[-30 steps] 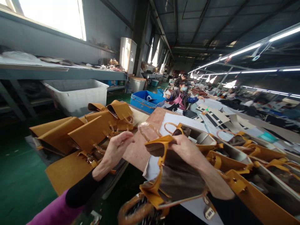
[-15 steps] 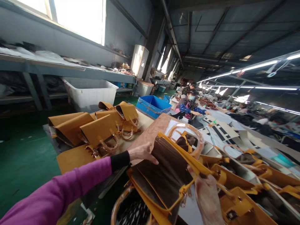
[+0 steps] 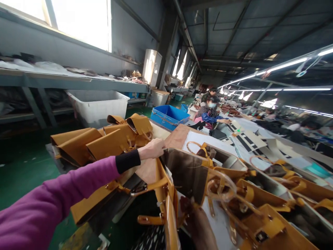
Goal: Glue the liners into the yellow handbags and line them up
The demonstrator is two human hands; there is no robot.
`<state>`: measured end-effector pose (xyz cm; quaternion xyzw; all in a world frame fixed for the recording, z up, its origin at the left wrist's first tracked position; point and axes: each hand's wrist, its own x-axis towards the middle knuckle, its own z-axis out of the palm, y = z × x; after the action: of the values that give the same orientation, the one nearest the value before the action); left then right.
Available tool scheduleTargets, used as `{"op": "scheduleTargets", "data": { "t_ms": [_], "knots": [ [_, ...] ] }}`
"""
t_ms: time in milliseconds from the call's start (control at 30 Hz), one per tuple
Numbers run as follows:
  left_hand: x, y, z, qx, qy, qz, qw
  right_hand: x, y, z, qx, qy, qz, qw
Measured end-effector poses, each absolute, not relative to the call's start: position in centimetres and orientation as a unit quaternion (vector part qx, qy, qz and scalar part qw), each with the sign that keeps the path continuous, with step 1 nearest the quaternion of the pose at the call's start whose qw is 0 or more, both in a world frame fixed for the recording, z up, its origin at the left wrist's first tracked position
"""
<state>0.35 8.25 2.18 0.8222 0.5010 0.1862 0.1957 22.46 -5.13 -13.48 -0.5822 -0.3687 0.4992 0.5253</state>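
Note:
A tan handbag with a brown lining [image 3: 184,172] is held upright and gaping in front of me. My left hand [image 3: 152,148], at the end of a purple sleeve with a black cuff, has its fingers closed on the bag's upper left edge. Lower down, my right hand [image 3: 201,224] is at the near side of the bag, dark and smeared by motion, so its fingers cannot be made out. Loose straps with metal fittings hang at the bag's near side. A clear-wrapped round handle [image 3: 222,184] is at its right.
Several tan bags [image 3: 104,142] lie stacked to the left, and more open tan bags [image 3: 270,222] crowd the table at right. Beyond are a blue crate [image 3: 170,116] and a white tub [image 3: 100,106]. A co-worker in blue sleeves [image 3: 209,116] sits at the far table.
The bag has turned and been pulled wider open. My left hand has gone from its lining to the upper edge and closed there. My right hand has moved down and left.

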Motion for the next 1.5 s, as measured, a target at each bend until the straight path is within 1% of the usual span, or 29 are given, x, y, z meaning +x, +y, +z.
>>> {"op": "scheduleTargets", "data": {
  "t_ms": [33,100,167,267,333,467,567,633,700,733,767,800,900,1033,1100,1167,1267,1333,1400,1500],
  "knots": [
    [0.4,7.7,2.5,0.827,0.507,0.177,0.168,22.1,-5.4,-14.5,-0.565,-0.325,0.547,0.525],
    [0.8,6.6,2.6,0.838,0.508,0.155,0.124,22.0,-6.2,-16.1,-0.555,-0.271,0.596,0.512],
    [1.4,5.5,2.4,0.850,0.505,0.126,0.084,22.5,-7.4,-16.7,-0.587,-0.292,0.591,0.470],
    [2.2,4.5,1.9,0.869,0.477,0.123,0.048,23.2,-9.4,-15.1,-0.641,-0.391,0.531,0.393],
    [2.6,4.2,1.5,0.884,0.439,0.156,0.036,23.3,-10.4,-12.8,-0.647,-0.466,0.462,0.389],
    [3.0,3.9,1.4,0.911,0.360,0.203,0.003,23.7,-11.3,-8.7,-0.643,-0.557,0.288,0.440],
    [3.1,3.8,1.6,0.940,0.280,0.197,-0.012,24.4,-10.9,-7.9,-0.661,-0.581,0.178,0.441],
    [3.2,3.8,1.8,0.950,0.251,0.185,-0.014,24.6,-10.4,-8.0,-0.672,-0.593,0.052,0.441],
    [3.4,3.9,2.1,0.949,0.265,0.171,-0.015,24.5,-9.7,-7.9,-0.672,-0.592,-0.069,0.438],
    [3.5,3.9,2.2,0.945,0.284,0.161,-0.016,24.3,-9.4,-7.7,-0.670,-0.593,-0.102,0.434],
    [3.6,4.0,2.3,0.940,0.305,0.149,-0.018,24.0,-9.0,-7.5,-0.669,-0.596,-0.108,0.430],
    [3.7,4.0,2.5,0.935,0.325,0.137,-0.021,23.8,-8.7,-7.2,-0.670,-0.600,-0.090,0.428],
    [4.1,4.2,2.7,0.924,0.366,0.105,-0.029,22.9,-7.9,-6.5,-0.666,-0.613,-0.010,0.425],
    [4.8,5.0,2.5,0.928,0.358,0.102,-0.028,22.4,-6.8,-6.1,-0.677,-0.635,0.006,0.372],
    [4.8,6.0,2.2,0.939,0.325,0.113,-0.005,22.7,-6.3,-5.9,-0.690,-0.639,0.013,0.341],
    [4.5,7.1,1.8,0.945,0.291,0.143,0.039,23.5,-5.7,-5.5,-0.699,-0.636,0.022,0.327],
    [3.6,8.3,1.2,0.938,0.255,0.197,0.124,25.3,-4.9,-4.7,-0.693,-0.635,0.060,0.338],
    [3.2,8.5,1.1,0.934,0.238,0.213,0.160,26.3,-4.4,-4.4,-0.676,-0.639,0.097,0.354],
    [3.1,8.5,1.0,0.934,0.224,0.217,0.175,26.8,-3.9,-4.5,-0.666,-0.642,0.110,0.364],
    [3.5,8.7,1.0,0.937,0.206,0.221,0.177,27.0,-3.5,-5.3,-0.673,-0.646,0.074,0.352]
  ]
}}
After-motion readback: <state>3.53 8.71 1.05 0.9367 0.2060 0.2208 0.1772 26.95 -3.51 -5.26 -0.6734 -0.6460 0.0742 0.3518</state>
